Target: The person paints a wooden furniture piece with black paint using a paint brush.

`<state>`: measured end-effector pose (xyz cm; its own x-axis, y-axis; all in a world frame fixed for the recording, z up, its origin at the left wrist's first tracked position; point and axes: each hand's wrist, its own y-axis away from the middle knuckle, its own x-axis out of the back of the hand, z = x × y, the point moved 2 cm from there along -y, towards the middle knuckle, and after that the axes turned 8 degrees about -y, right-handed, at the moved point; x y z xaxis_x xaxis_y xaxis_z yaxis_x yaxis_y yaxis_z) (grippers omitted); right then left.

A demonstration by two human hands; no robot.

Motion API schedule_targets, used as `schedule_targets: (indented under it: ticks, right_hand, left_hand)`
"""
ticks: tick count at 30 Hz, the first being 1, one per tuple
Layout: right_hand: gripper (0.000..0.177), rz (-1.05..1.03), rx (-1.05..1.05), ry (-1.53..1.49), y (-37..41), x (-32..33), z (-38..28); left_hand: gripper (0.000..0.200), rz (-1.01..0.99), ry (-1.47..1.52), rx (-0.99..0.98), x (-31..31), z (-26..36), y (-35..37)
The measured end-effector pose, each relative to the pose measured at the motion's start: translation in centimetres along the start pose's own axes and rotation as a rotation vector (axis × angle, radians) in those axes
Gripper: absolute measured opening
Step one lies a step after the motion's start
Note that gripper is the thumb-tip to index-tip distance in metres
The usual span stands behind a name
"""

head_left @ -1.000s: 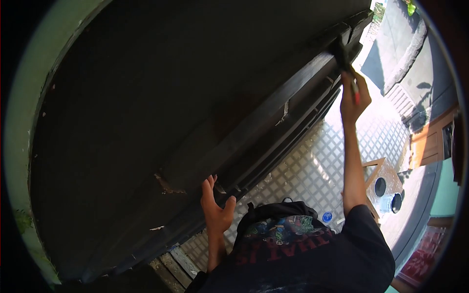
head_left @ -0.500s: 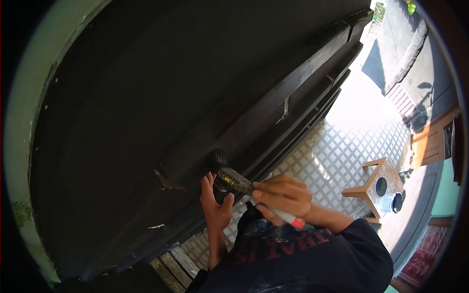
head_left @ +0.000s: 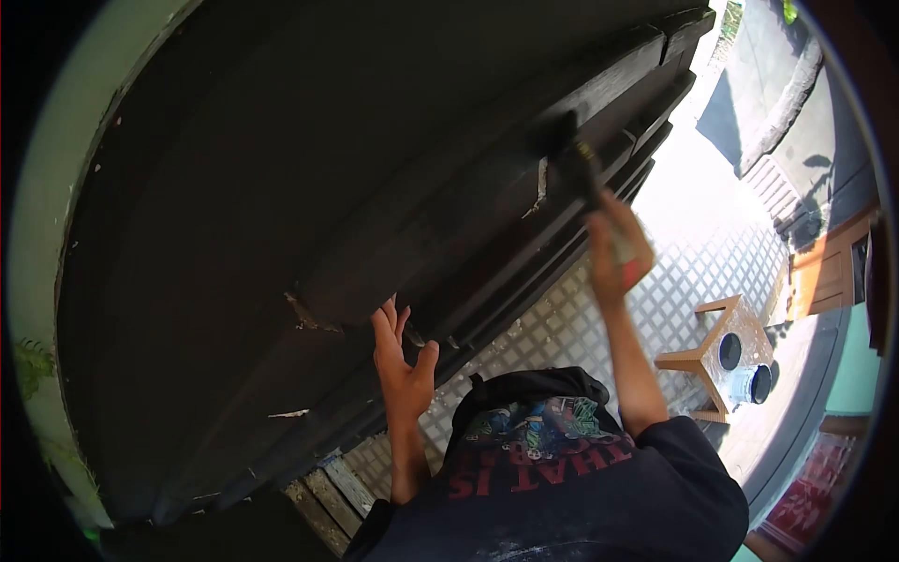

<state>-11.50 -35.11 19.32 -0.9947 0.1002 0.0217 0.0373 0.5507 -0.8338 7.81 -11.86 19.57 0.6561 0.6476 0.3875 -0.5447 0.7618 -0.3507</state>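
Observation:
A paintbrush [head_left: 579, 164] with a dark, worn ferrule is held in my right hand [head_left: 618, 245]. Its black bristles press on a dark-painted wooden board [head_left: 449, 215], near the far upper end; motion blurs the tip. Bare light marks show on the board beside the brush. My left hand [head_left: 405, 375] is lower down, fingers and thumb spread, the fingertips resting against the board's near end. A chipped patch [head_left: 309, 314] lies just left of those fingertips.
More dark slats [head_left: 552, 244] run alongside the board. On the right, a small wooden stool [head_left: 698, 361] carries a black round item [head_left: 730, 351] and a clear container [head_left: 749, 384] with a dark top. Patterned paving [head_left: 562, 323] lies below, with old planks [head_left: 328, 496] near my left arm.
My right hand has swept the paintbrush up and right along the board, away from my left hand. My left hand stays at nearly the same spot on the board.

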Motion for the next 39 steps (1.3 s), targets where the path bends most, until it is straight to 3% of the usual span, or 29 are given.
schedule_targets:
  ticks: [4,7,10,12,14,17,18,21,24,27,31,35,36,39]
  right_hand:
    - [0.025,-0.13,-0.093,-0.422,3.1,-1.5,-6.0]
    - [0.024,-0.41,0.041,-0.607,2.8,-0.8,-8.4]
    - [0.022,-0.351,0.21,-0.476,1.2,0.4,-5.5]
    - [0.019,-0.25,-0.159,-0.325,0.8,1.6,-0.3]
    - [0.019,0.104,-0.543,-0.32,-1.0,2.4,1.1]
    - [0.019,0.101,-0.463,-0.231,-0.5,2.1,1.1]
    - [0.021,-0.038,-0.301,-0.124,1.1,1.2,0.3]
    - [0.02,-0.351,0.204,-0.335,2.8,-0.5,-6.8]
    - [0.018,-0.425,0.093,-0.473,4.0,-0.3,-10.7]
    - [0.019,-0.166,0.051,-0.363,4.9,1.8,-7.8]
    - [0.023,-0.076,-0.488,0.007,10.2,5.5,1.2]
    - [0.023,-0.162,-0.841,0.37,24.9,14.8,10.5]
    - [0.025,-0.16,-0.82,0.41,29.5,18.0,11.4]
    - [0.036,-0.354,-1.025,0.867,42.5,29.1,8.1]
  left_hand:
    - [0.098,0.011,0.012,0.005,-0.1,-0.1,-0.1]
    - [0.098,0.01,0.04,0.033,-0.1,-0.3,0.0]
    - [0.097,0.024,0.068,0.042,0.0,0.0,-0.1]
    - [0.094,0.031,0.063,0.045,0.3,0.1,0.2]
    - [0.091,0.04,0.037,0.039,0.4,-0.1,0.5]
    - [0.081,0.038,0.083,0.026,0.4,-0.3,1.0]
    - [0.078,-0.032,0.043,0.038,0.1,-0.5,1.0]
    - [0.059,-0.175,-0.174,0.028,-1.7,-0.5,1.0]
    - [0.05,-0.524,-0.421,0.007,-4.5,-3.3,2.6]
    - [0.046,-0.706,-0.315,0.189,-6.4,-7.8,5.9]
    - [0.052,-0.875,-0.437,0.307,-7.9,-16.6,10.4]
    - [0.057,-0.977,-0.517,0.322,-9.4,-23.5,12.4]
    - [0.058,-1.006,-0.538,0.304,-10.0,-24.5,12.5]
    - [0.06,-1.111,-0.536,0.316,-12.3,-27.7,12.9]
